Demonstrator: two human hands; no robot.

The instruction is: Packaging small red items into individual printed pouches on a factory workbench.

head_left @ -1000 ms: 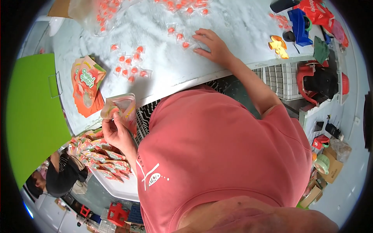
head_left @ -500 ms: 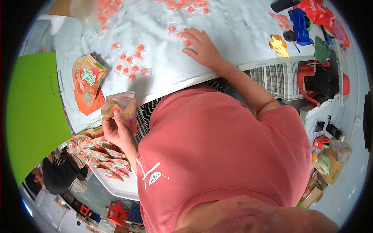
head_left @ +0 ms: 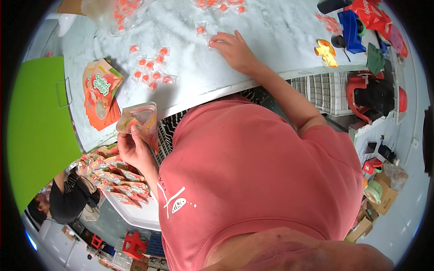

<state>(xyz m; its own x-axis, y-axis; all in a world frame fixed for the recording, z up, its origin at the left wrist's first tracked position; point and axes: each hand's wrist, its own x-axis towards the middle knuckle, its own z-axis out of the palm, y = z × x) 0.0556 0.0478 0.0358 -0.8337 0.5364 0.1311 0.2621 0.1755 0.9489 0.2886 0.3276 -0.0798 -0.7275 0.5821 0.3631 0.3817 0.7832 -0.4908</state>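
**Hand and Item Positions at the Packing Counter**

On the white marble-patterned counter [head_left: 280, 36], the person's right hand [head_left: 233, 47] lies palm down with its fingers loosely spread, the fingertips touching a small clear sachet with an orange-red sweet inside [head_left: 212, 44]. It grips nothing.

Below the near edge of the counter, the left hand [head_left: 133, 151] is closed on a glossy pink-and-green printed pouch [head_left: 138, 118]. Thumb and fingers pinch the pouch's lower edge, and the pouch stands roughly upright, clear of the counter surface.

Item locations:

1. A loose group of small clear sachets with orange-red sweets [head_left: 151, 72] lies on the counter between the two hands, nearer the left side.
2. A flat stack of orange printed pouches [head_left: 99, 95] lies near the counter's left end, just beside that group.
3. A white bin filled with printed pouches [head_left: 115, 178] sits below the left hand.
4. A blue tape dispenser [head_left: 350, 25] and a small yellow-orange toy figure [head_left: 326, 50] rest at the counter's far right, well apart from both hands.
5. A bright green panel [head_left: 38, 131] stands left of the counter.

The person wears a salmon-pink shirt [head_left: 257, 180].
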